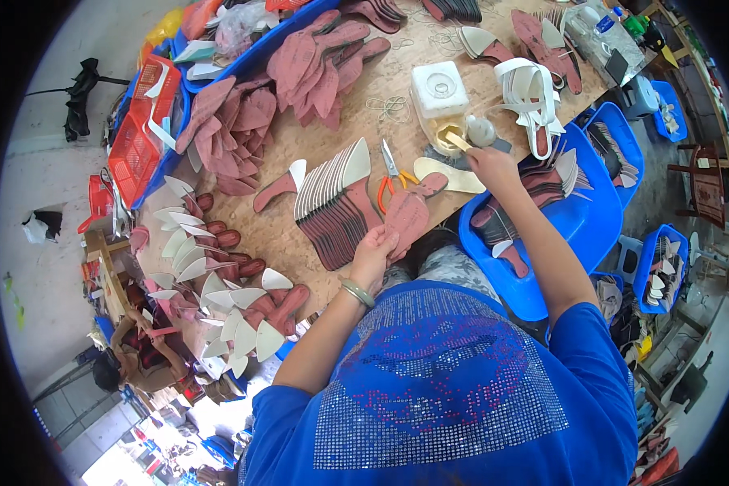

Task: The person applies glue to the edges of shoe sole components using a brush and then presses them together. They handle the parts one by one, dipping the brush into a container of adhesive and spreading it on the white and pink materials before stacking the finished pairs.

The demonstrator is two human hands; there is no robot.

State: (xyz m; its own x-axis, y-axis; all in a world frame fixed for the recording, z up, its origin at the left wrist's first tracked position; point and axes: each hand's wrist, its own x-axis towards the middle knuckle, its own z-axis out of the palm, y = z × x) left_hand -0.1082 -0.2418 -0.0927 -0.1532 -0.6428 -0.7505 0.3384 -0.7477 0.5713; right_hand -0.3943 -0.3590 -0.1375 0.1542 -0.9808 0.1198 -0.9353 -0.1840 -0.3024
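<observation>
My left hand (374,253) grips a reddish-brown shoe insole (407,215) by its near end, above the table's front edge. In my right hand (492,167) is a pale flat-handled brush or stick (458,142); its far end reaches into a glue pot (442,130) with a yellowish rim. Directly behind the pot is a white square tub (440,87). Orange-handled scissors (390,172) lie just beyond the held insole. Left of them, a fanned row of insoles with cream heel pieces (342,182) rests on the table. A cream sole-shaped piece (452,174) lies near my right hand.
Loose insole pieces (233,130) heap at the far left of the wooden table (304,154). More cream-tipped insoles (243,324) line its left side. White straps (528,89) lie at the right. A blue tub (595,215) stands beside my right arm. Another person (142,344) sits at lower left.
</observation>
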